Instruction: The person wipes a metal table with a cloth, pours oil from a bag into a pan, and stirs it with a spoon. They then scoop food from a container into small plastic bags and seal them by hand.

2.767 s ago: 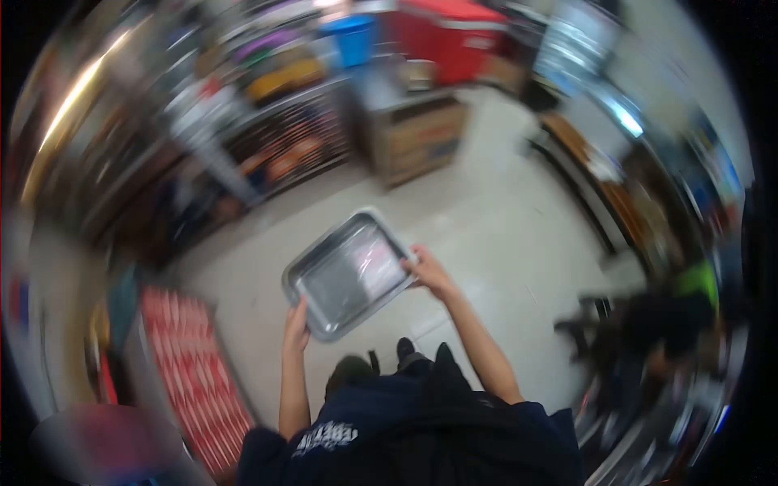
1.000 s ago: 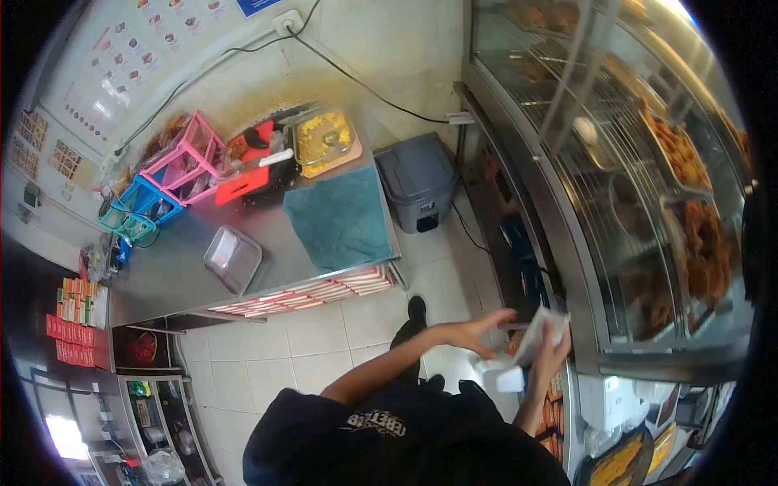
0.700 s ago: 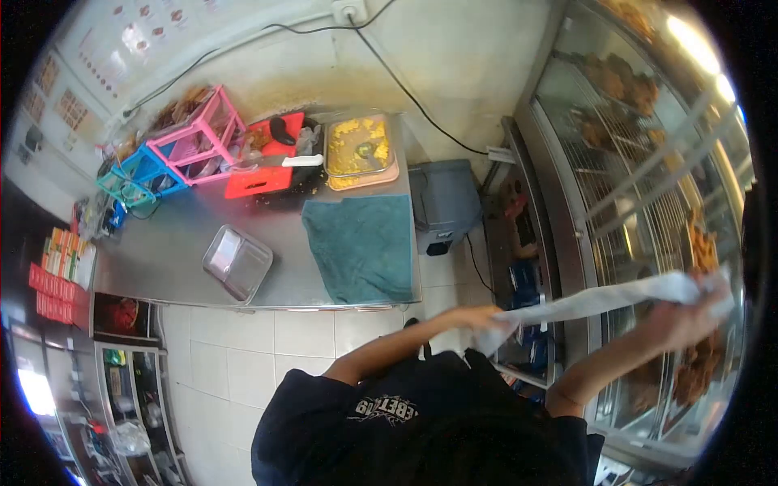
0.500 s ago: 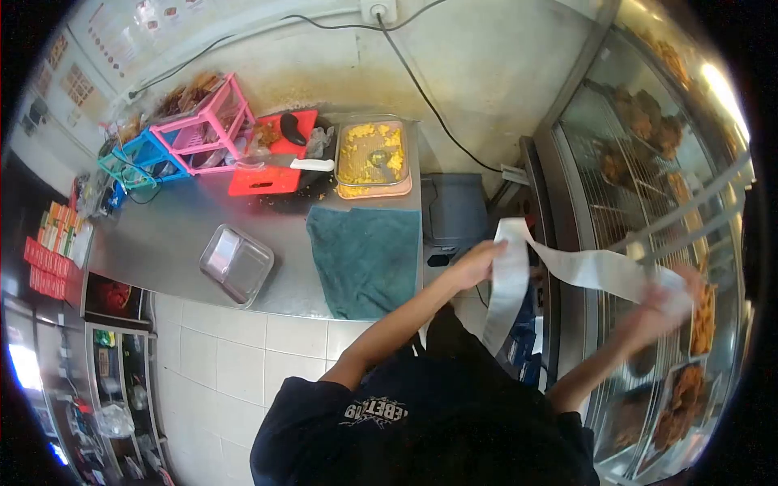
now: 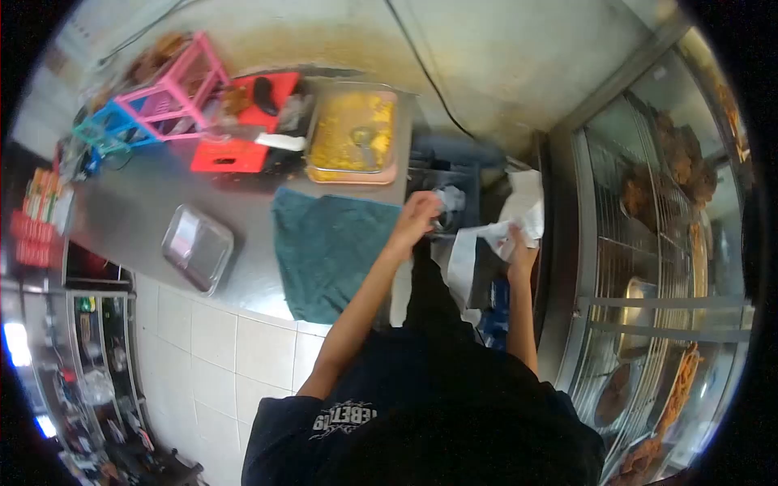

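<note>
My right hand (image 5: 521, 245) grips a long white paper strip (image 5: 462, 263), bunched at the fingers, with one end hanging toward my legs and another part standing up beyond the hand. To its left, my left hand (image 5: 417, 217) is over the near left edge of a grey bin (image 5: 466, 182). Its fingers are loosely bent and apart, with nothing visible in them. Beside those fingers, a crumpled whitish piece (image 5: 450, 199) lies in the bin's opening. The bin's lid is blurred.
A steel counter (image 5: 121, 219) bears a green cloth (image 5: 332, 251), a clear container (image 5: 197, 247), a tray of yellow food (image 5: 352, 134), a red cutting board (image 5: 231, 155) and a knife (image 5: 279, 142). A glass display cabinet (image 5: 604, 219) with fried food stands on the right.
My left hand let go of the strip and moved left to the bin. My right hand came in from the cabinet side, bunching the strip. The bin, closed before, now shows its inside.
</note>
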`<state>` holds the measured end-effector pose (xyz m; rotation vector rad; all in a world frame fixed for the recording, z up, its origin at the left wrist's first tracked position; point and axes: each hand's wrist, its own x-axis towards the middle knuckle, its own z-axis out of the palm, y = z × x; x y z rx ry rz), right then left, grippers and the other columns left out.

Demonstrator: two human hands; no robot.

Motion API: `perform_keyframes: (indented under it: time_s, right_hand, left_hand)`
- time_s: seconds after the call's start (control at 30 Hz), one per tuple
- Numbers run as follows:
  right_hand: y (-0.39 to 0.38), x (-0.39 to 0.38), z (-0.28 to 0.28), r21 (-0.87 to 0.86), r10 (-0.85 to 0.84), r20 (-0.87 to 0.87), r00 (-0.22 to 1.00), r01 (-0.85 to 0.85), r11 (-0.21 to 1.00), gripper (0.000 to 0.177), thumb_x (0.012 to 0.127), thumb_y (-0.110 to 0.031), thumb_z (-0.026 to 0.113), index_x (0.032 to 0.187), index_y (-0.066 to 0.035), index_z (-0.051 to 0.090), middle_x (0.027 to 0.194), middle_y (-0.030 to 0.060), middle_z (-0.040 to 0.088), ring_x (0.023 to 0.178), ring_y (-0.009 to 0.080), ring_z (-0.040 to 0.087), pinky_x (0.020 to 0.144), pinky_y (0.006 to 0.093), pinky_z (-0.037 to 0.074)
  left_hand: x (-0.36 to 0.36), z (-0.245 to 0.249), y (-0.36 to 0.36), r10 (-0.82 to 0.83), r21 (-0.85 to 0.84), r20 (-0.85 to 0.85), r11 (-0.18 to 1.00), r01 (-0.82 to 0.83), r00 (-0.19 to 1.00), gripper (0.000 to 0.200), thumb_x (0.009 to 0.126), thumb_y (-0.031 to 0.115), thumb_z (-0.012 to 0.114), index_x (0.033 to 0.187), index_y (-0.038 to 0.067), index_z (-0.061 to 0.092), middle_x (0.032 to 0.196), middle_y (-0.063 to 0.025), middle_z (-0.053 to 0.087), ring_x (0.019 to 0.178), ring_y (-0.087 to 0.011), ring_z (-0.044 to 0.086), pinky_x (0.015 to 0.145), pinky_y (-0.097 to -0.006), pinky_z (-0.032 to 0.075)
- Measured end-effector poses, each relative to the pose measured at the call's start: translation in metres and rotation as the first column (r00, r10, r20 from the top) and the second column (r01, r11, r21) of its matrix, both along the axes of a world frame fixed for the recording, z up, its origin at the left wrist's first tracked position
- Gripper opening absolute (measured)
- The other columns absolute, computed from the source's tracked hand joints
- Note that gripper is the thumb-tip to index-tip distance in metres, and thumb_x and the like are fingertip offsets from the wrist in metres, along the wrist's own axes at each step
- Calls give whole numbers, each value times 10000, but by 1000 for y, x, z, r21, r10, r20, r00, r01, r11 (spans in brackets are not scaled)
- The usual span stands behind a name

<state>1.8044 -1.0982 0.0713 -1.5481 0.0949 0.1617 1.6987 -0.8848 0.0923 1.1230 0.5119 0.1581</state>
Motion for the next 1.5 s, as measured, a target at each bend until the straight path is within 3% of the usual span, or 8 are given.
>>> perform_keyframes:
  time_s: [0.13, 0.3, 0.4, 0.57, 0.7, 1.2, 1.33, 1.5]
  right_hand:
    - [-27, 27, -113, 307, -394, -227, 891, 449, 839, 360, 708, -73, 543, 1054, 10, 494, 966, 99, 545, 844, 250, 560, 712, 342, 477]
    - [-42, 146, -256, 462, -161, -530, 833, 443, 768, 299, 826, -159, 444, 1094, -29, 475, 1008, 98, 511, 956, 200, 498, 793, 291, 430]
    - [60, 166, -108, 363, -446, -448, 775, 614, 701, 307, 852, -189, 429, 1097, -5, 452, 989, 102, 514, 963, 199, 502, 773, 295, 438]
    - [110, 167, -223, -451, -26, 401, 916, 222, 864, 499, 789, -73, 492, 1228, 66, 298, 1109, 246, 468, 1005, 370, 456, 875, 413, 324]
    - [125, 167, -350, -838, 675, 196, 712, -235, 492, 548, 739, -109, 539, 1220, 37, 323, 1117, 238, 466, 955, 391, 462, 789, 469, 362]
    - [140, 226, -412, -621, 692, -568, 445, -784, -6, 611, 725, -358, 617, 1207, -43, 410, 946, 116, 569, 614, 217, 520, 562, 346, 454]
    - [148, 234, -270, -377, 430, -824, 368, -924, 67, 558, 717, -369, 626, 1184, -141, 425, 1044, 138, 537, 777, 233, 589, 543, 402, 490]
    - [171, 106, -39, -443, 757, 69, 650, -660, 607, 195, 841, -225, 510, 912, -50, 559, 743, 40, 582, 591, 88, 542, 508, 202, 426]
  left_hand:
    - [9, -45, -16, -256, -44, -240, 967, 253, 936, 371, 823, 431, 483, 1070, 156, 473, 1045, 7, 548, 936, -132, 490, 743, -305, 389]
    - [20, -43, -54, -665, -110, -37, 745, 658, 746, 525, 818, 525, 434, 1151, 120, 452, 1136, -39, 484, 1030, -134, 438, 826, -332, 365]
    - [22, -70, -73, -807, -188, 169, 537, 822, 566, 556, 853, 481, 361, 1188, 39, 414, 1195, -102, 437, 1107, -190, 401, 946, -346, 306]
    - [12, -103, -71, -643, -128, 454, 639, 759, 617, 603, 870, 503, 273, 1221, 23, 372, 1255, -132, 379, 1175, -244, 339, 999, -362, 251]
    - [50, -174, -45, -653, -144, 376, 659, 738, 657, 556, 875, 460, 283, 1203, 22, 386, 1241, -127, 388, 1163, -234, 347, 991, -351, 256]
    - [-14, -214, -37, -597, -118, 89, 789, 603, 797, 387, 894, 297, 317, 1133, 17, 440, 1189, -110, 422, 1120, -195, 375, 958, -309, 278]
    - [-71, -122, -49, -616, -57, 77, 782, 621, 784, 345, 899, 253, 326, 1114, 16, 454, 1175, -105, 431, 1108, -184, 382, 949, -297, 284]
    - [-169, -74, -44, -156, 136, -76, 977, 166, 985, 275, 879, 233, 421, 1050, 30, 492, 1036, -80, 517, 1002, -168, 451, 873, -293, 350]
